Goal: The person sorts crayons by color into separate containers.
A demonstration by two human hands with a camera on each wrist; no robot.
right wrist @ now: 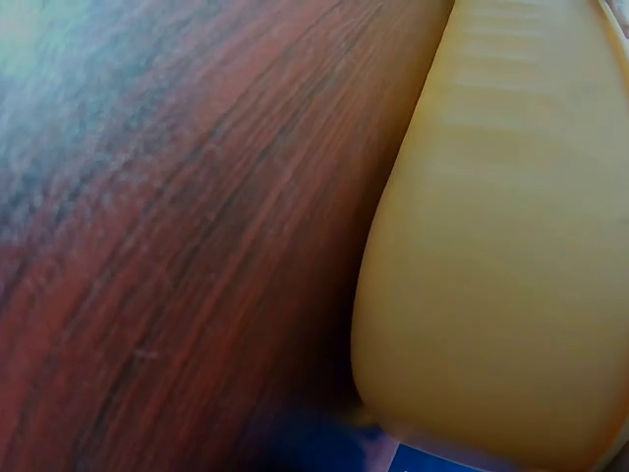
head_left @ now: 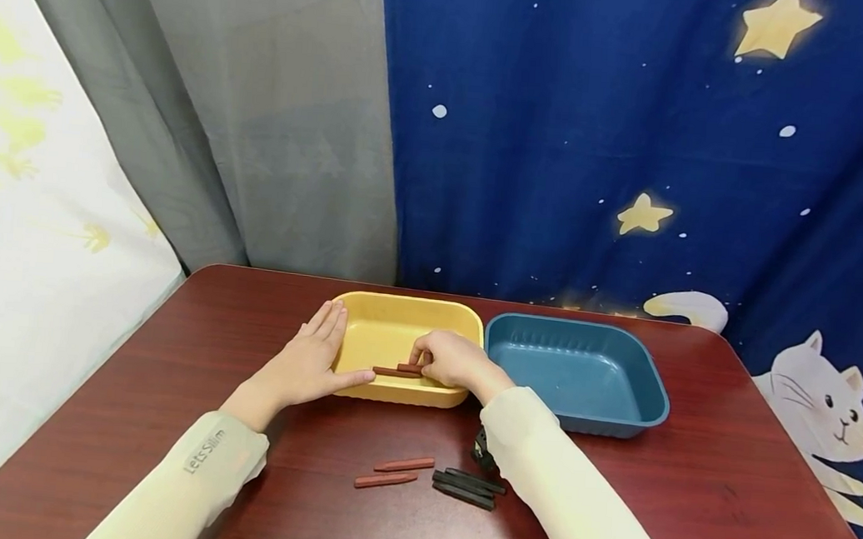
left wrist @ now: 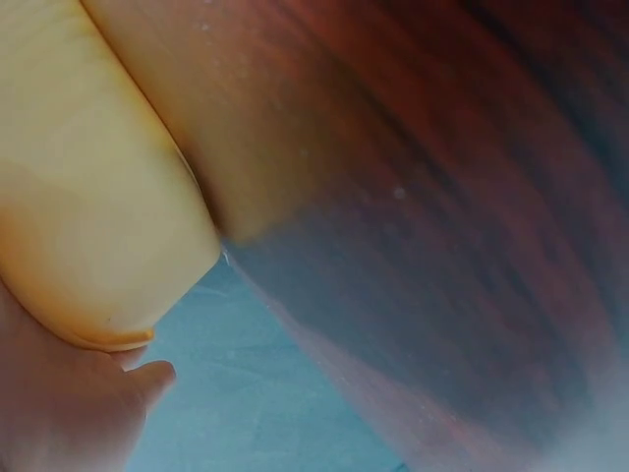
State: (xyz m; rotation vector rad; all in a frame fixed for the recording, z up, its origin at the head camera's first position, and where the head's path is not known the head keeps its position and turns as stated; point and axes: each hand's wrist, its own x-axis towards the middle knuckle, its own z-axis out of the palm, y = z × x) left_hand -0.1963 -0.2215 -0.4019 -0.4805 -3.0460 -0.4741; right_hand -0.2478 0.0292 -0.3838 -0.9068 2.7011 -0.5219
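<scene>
1. One left hand [head_left: 312, 360], fingers straight, lies along the left side of the one yellow tray [head_left: 402, 394], its thumb stretched over the near rim
2. One right hand [head_left: 451, 359] reaches inside that tray with bent fingers, pinching the end of a short red-brown stick [head_left: 408, 368]
3. A second stick [head_left: 392, 373] lies just beside the first, running from the left thumb's tip towards the right fingers; two show in the tray
4. Nearer the body, between the two forearms, lie two red sticks [head_left: 404, 465], apart from each other
5. Just right of these, by the right sleeve [head_left: 574, 488], is a bunch of at least three black sticks [head_left: 463, 495]; overlap hides the exact count
6. Right of the right hand stands one blue tray [head_left: 574, 375]
7. The left sleeve [head_left: 225, 472] carries the only readable writing, apparently "LetsSilim"
</scene>
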